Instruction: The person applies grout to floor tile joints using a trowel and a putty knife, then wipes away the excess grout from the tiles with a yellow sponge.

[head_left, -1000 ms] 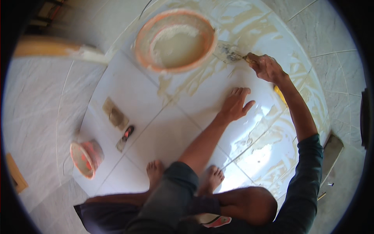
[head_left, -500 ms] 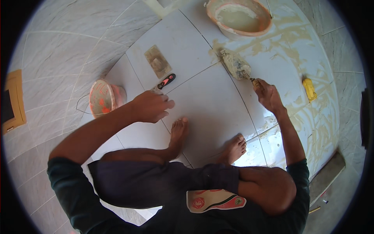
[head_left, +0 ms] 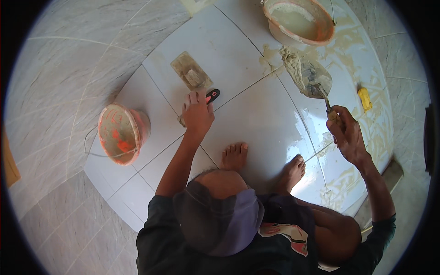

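Observation:
My right hand (head_left: 349, 135) grips the wooden handle of a trowel (head_left: 323, 78), held over the tiles at the right. Wet greyish mortar (head_left: 293, 64) lies along the left side and tip of its blade. On the left, my left hand (head_left: 198, 114) has closed over a putty knife (head_left: 213, 95) with a black and pink handle. Its handle end shows beyond my fingers, and part of its blade shows beside my hand. Just past my fingers lies a flat, dirty rectangular float (head_left: 185, 68), with a block-like grip on top.
An orange bucket (head_left: 143, 126) with a wire handle stands at the left. A larger orange tub (head_left: 272, 27) holding cloudy liquid is at the far right. A yellow object (head_left: 365, 99) rests on smeared floor tiles (head_left: 256, 123). Marbled wall tiles (head_left: 82, 68) rise on the left.
My left hand has moved forward onto the putty knife. My right hand has drawn the loaded trowel to the right and nearer. My left knee has shifted, and the view has tilted.

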Tool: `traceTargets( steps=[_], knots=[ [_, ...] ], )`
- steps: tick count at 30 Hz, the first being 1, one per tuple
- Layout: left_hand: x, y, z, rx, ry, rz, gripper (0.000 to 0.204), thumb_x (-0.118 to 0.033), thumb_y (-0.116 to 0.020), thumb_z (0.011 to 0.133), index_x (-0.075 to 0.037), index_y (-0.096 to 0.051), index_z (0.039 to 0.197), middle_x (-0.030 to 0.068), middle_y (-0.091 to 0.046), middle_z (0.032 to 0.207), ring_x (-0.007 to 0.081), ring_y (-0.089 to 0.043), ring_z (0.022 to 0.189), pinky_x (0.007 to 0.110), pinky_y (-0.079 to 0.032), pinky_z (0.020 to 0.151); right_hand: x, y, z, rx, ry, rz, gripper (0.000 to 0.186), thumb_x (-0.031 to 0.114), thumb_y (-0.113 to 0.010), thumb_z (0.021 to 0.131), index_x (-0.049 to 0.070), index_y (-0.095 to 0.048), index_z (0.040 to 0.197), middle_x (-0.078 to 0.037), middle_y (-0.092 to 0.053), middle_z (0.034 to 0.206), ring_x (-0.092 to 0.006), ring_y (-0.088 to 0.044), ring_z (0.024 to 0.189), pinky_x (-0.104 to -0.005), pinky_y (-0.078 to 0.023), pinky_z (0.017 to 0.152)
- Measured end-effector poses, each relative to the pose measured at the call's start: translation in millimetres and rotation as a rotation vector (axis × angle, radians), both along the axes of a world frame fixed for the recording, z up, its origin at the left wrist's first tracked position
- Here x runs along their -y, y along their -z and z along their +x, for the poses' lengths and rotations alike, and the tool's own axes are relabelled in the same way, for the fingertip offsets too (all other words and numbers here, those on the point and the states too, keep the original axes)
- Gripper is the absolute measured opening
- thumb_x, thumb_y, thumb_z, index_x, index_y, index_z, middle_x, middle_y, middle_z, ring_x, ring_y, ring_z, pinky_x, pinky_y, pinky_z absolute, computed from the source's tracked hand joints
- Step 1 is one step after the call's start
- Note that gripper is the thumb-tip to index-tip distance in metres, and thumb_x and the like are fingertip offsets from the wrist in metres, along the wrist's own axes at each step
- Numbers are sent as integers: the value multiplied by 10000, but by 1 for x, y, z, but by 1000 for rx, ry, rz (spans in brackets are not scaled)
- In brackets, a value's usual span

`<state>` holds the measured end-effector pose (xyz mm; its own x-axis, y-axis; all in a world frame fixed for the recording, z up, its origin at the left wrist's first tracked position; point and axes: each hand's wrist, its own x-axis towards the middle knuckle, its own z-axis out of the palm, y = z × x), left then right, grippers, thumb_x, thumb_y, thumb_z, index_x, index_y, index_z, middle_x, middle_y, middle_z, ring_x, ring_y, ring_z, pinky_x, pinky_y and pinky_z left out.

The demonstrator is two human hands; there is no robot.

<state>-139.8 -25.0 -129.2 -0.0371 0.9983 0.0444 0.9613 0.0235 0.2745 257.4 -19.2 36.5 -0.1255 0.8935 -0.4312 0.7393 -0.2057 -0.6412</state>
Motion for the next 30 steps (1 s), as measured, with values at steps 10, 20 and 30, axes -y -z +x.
traceTargets(
  steps=[10,20,30],
  knots=[
    [8,-9,104,1168,339,-901,509,-324,-664,947,-53,-468,1330,121,-571,1124,239,-574,1031,382,-491,858,78,110,-77,-701,733,-128,270,274,-559,1005,103,-527,1210,-19,-532,870,-119,-531,711,-296,-477,629],
    [12,-22,146,1641,110,-1243,561,-185,-619,970,-63,-309,1421,68,-546,1019,124,-562,736,269,-501,623,72,114,-75,-106,166,131,292,285,-596,973,36,-688,1094,-154,-639,986,-308,-594,974,-408,-468,908],
    [29,18,125,1122,528,-784,438,-177,-649,900,-14,-409,1228,112,-578,780,245,-561,644,410,-462,615,-28,92,-145,-178,133,424,157,125,-726,853,39,-674,973,-99,-651,892,-244,-627,757,-356,-515,668]
  ],
)
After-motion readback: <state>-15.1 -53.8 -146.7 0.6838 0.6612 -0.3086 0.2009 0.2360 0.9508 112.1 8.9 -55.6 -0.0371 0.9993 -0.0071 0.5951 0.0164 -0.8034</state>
